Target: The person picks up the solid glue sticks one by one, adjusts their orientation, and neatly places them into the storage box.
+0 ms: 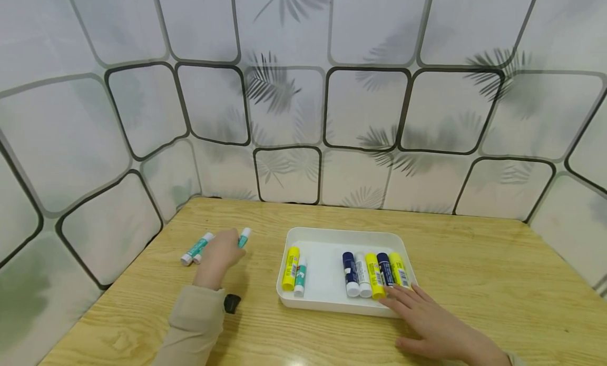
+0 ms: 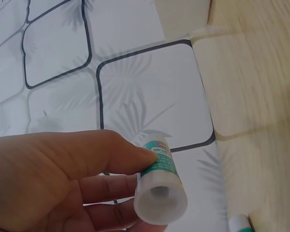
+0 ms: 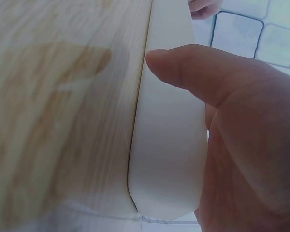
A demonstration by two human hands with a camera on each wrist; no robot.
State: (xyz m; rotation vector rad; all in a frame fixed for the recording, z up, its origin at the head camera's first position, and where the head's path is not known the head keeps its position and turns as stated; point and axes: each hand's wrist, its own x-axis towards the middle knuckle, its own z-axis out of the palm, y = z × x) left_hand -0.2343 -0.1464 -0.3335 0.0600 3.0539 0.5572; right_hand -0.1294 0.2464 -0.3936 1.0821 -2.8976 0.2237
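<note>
My left hand (image 1: 222, 255) pinches a small green-and-white glue stick (image 2: 160, 181) between thumb and fingers, above the table's left side. In the left wrist view its round white end faces the camera. Beside that hand, more green-and-white glue sticks (image 1: 194, 250) lie on the table, partly hidden by the hand. My right hand (image 1: 433, 324) reaches over the front right rim of a white tray (image 1: 322, 305), fingers extended near the glue sticks there. In the right wrist view the thumb stands by the tray's outer wall; whether it touches is unclear.
In the tray, a yellow glue stick (image 1: 291, 268) and a small green one (image 1: 300, 277) lie at the left. Several navy, white and yellow glue sticks (image 1: 374, 275) lie in a row at the right. A patterned curtain (image 1: 365, 108) borders the wooden table (image 1: 474, 260).
</note>
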